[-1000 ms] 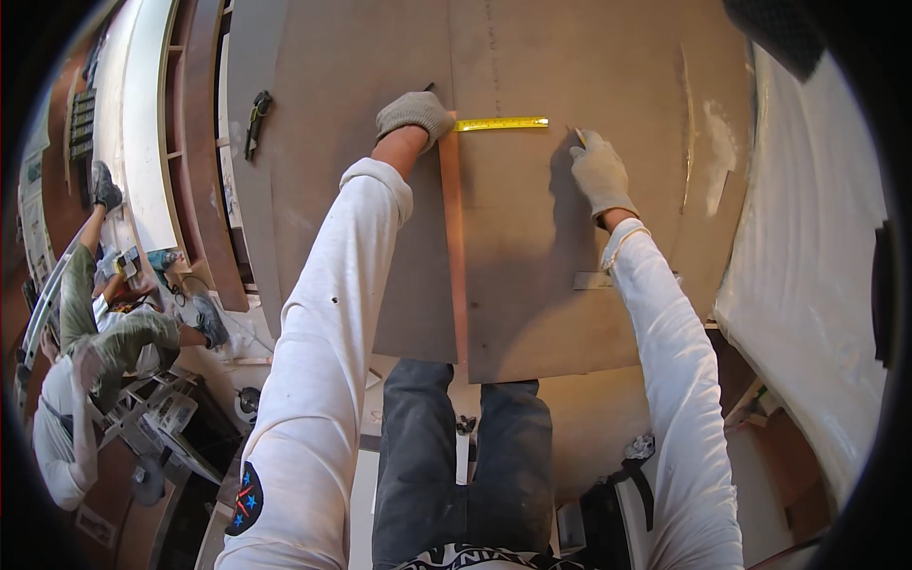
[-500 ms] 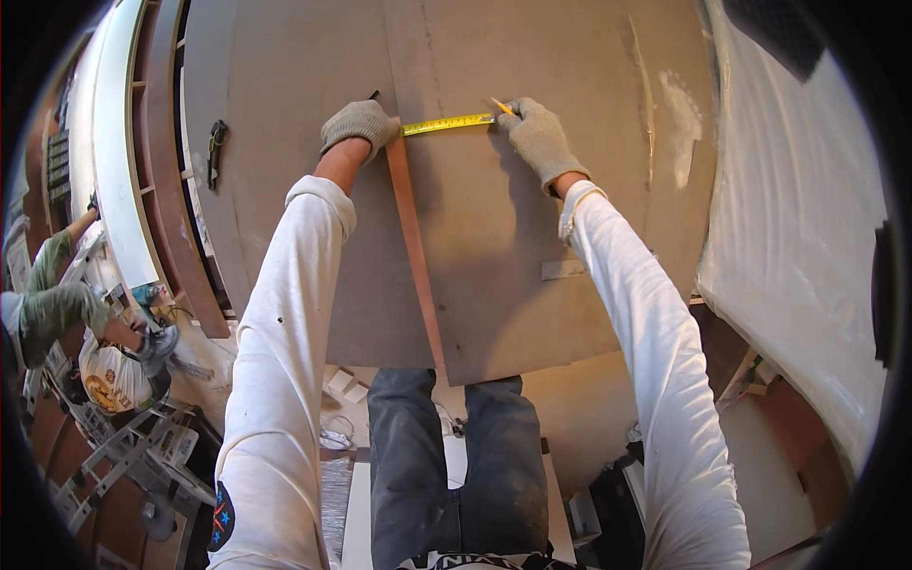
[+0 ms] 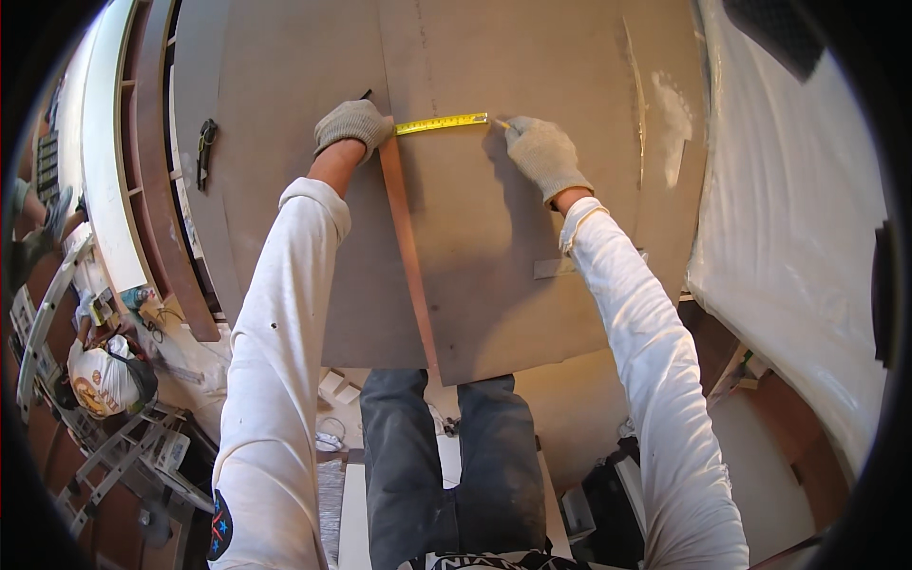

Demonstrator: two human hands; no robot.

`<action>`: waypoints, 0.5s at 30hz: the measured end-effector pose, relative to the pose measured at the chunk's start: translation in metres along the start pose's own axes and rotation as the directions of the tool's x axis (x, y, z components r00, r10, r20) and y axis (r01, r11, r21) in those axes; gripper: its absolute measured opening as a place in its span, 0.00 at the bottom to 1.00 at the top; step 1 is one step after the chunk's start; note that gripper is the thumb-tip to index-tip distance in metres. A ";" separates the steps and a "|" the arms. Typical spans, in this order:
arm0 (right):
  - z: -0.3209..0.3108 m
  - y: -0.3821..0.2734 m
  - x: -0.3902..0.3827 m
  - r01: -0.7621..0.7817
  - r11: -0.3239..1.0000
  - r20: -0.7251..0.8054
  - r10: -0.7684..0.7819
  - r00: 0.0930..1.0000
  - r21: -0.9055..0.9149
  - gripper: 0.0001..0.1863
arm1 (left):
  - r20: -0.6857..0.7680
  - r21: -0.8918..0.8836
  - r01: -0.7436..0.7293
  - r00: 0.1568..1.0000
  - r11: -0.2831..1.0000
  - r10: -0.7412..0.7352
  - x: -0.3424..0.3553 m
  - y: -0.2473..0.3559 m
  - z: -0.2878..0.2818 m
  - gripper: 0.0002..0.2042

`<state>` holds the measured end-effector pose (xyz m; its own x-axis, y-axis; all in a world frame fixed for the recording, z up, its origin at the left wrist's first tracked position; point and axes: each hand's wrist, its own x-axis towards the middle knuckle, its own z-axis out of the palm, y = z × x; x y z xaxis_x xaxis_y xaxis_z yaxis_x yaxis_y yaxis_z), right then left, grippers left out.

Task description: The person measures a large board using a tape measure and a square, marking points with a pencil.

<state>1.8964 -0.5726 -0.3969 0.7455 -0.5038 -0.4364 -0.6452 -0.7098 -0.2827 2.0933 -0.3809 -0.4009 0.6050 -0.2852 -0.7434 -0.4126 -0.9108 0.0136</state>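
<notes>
My left hand (image 3: 350,130), in a knitted beige glove, is closed at the edge of a seam between brown boards. From it a yellow tape measure (image 3: 442,123) runs to the right across the right-hand board (image 3: 532,313); the case is hidden by the glove. A small dark tip (image 3: 366,94) pokes out above the knuckles. My right hand (image 3: 545,157), gloved alike, pinches a yellow pencil (image 3: 503,123) just past the tape's free end, with a small gap between. Between the boards, a narrow reddish strip (image 3: 405,233) widens toward my left hand.
A dark utility knife (image 3: 205,152) lies on the boards at the left. Whitish plastic sheeting (image 3: 788,218) hangs at the right. Lower left stand a metal stepladder (image 3: 123,456) and a white bag (image 3: 103,380). Another person's gloved hand (image 3: 59,211) shows at the far left.
My right hand and the pencil have drawn slightly away from the tape's end. My left hand keeps its hold. The other person at the left has moved farther up and mostly out of view.
</notes>
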 end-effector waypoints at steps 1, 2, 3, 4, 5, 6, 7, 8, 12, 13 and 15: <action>-0.001 -0.002 0.001 0.020 1.000 -0.041 -0.020 0.999 0.006 0.15 | 0.000 -0.002 -0.007 1.000 1.000 0.007 0.000 -0.001 0.001 0.25; 0.000 -0.005 0.002 0.063 0.996 -0.076 -0.058 0.995 0.063 0.15 | -0.018 -0.022 -0.012 1.000 1.000 0.011 0.000 -0.003 0.003 0.26; 0.001 -0.008 0.003 0.121 0.984 -0.121 -0.106 0.987 0.127 0.16 | -0.035 -0.040 -0.019 0.999 0.999 0.018 0.000 -0.004 0.004 0.26; 0.004 -0.011 0.004 0.194 0.961 -0.179 -0.160 0.971 0.195 0.17 | -0.048 -0.057 -0.025 0.999 0.998 0.023 0.000 -0.005 0.005 0.27; 0.007 -0.013 0.005 0.213 0.963 -0.158 -0.188 0.969 0.163 0.17 | -0.060 -0.060 -0.030 0.998 0.998 0.027 0.000 -0.006 0.005 0.28; 0.011 -0.016 0.007 0.248 0.959 -0.145 -0.229 0.963 0.135 0.18 | -0.068 -0.066 -0.034 0.997 0.997 0.029 0.000 -0.006 0.005 0.28; 0.015 -0.017 0.008 0.258 0.961 -0.106 -0.247 0.963 0.104 0.19 | -0.076 -0.073 -0.036 0.997 0.997 0.030 0.000 -0.006 0.005 0.28; 0.020 -0.019 0.009 0.276 0.957 -0.115 -0.265 0.957 0.087 0.20 | -0.046 -0.065 -0.028 0.999 0.997 0.025 0.000 -0.006 0.004 0.27; 0.037 -0.021 0.009 0.241 0.971 -0.111 -0.238 0.965 0.012 0.21 | 0.041 -0.053 -0.019 0.999 0.998 0.022 0.001 -0.007 0.000 0.26; 0.039 -0.021 0.009 0.225 0.974 -0.107 -0.225 0.968 -0.007 0.21 | 0.053 -0.058 -0.019 0.998 0.998 0.022 0.002 -0.008 -0.001 0.26; 0.042 -0.020 0.009 0.243 0.969 -0.141 -0.246 0.959 -0.035 0.21 | 0.012 -0.082 -0.031 0.999 0.996 0.032 0.002 -0.011 0.000 0.26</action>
<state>1.9089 -0.5420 -0.4311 0.8971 -0.3781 -0.2284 -0.4381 -0.8277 -0.3506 2.0993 -0.3720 -0.4025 0.5830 -0.3107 -0.7507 -0.3739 -0.9229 0.0917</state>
